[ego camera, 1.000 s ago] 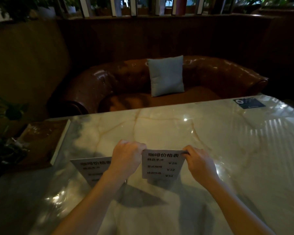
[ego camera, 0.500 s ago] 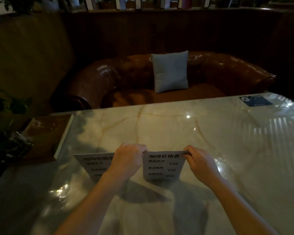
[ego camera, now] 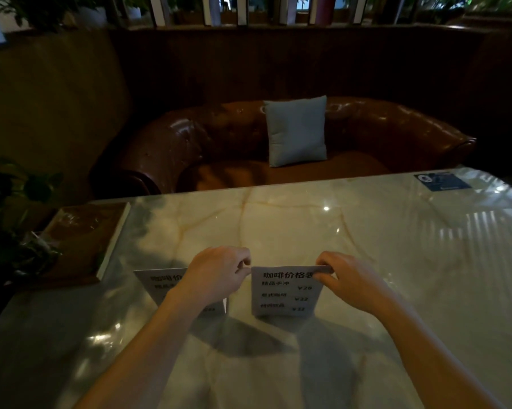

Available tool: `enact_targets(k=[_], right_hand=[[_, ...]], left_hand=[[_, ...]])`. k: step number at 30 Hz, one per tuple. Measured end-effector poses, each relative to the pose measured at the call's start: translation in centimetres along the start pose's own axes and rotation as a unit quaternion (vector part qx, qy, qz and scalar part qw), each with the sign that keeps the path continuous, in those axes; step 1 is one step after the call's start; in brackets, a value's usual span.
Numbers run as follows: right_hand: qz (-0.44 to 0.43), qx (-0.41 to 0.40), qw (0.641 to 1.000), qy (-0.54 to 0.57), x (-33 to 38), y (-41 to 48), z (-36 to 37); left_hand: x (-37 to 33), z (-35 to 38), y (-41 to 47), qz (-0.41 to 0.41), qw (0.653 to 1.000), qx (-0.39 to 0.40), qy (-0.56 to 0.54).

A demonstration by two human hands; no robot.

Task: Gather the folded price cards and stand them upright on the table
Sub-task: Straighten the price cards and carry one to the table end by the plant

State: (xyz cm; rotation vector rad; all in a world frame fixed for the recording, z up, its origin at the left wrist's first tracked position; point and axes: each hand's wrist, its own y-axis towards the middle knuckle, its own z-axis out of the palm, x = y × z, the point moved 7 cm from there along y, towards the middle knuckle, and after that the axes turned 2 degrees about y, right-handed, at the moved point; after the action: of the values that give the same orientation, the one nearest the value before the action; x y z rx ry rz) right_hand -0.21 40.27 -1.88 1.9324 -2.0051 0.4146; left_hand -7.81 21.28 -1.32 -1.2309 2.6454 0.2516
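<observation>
A white folded price card (ego camera: 284, 293) with printed lines and prices stands upright on the marble table (ego camera: 367, 246). My left hand (ego camera: 216, 274) pinches its top left corner and my right hand (ego camera: 349, 278) pinches its top right corner. A second price card (ego camera: 160, 283) stands upright to the left, partly hidden behind my left hand and forearm.
A brown book or menu (ego camera: 83, 234) lies at the table's left edge beside a plant (ego camera: 10, 219). A blue sticker (ego camera: 442, 181) marks the far right corner. Beyond the table is a brown leather sofa (ego camera: 367, 134) with a pale cushion (ego camera: 296, 131).
Both hands keep their pinch on the card's top corners. The card and hands have hardly moved; only the camera has tilted slightly.
</observation>
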Motion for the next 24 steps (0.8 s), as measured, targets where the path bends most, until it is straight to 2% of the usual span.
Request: enact_targets(k=[8,13,24], right_hand=[[-0.063,-0.021,0.998,-0.019,4.4,1.5,-1.1],[-0.103,-0.003,0.994,-0.023,8.4,3.1,-0.3],[-0.156,0.047,0.986,-0.019,15.0,4.9,3.4]], left_hand=[[3.4,-2.7,-1.7,-0.041,0.998,-0.049,0.012],[6.2,-4.9,-3.9,-0.081,0.992,-0.089,0.023],[10.8,-5.9,-8.6,-0.139,0.987,-0.081,-0.017]])
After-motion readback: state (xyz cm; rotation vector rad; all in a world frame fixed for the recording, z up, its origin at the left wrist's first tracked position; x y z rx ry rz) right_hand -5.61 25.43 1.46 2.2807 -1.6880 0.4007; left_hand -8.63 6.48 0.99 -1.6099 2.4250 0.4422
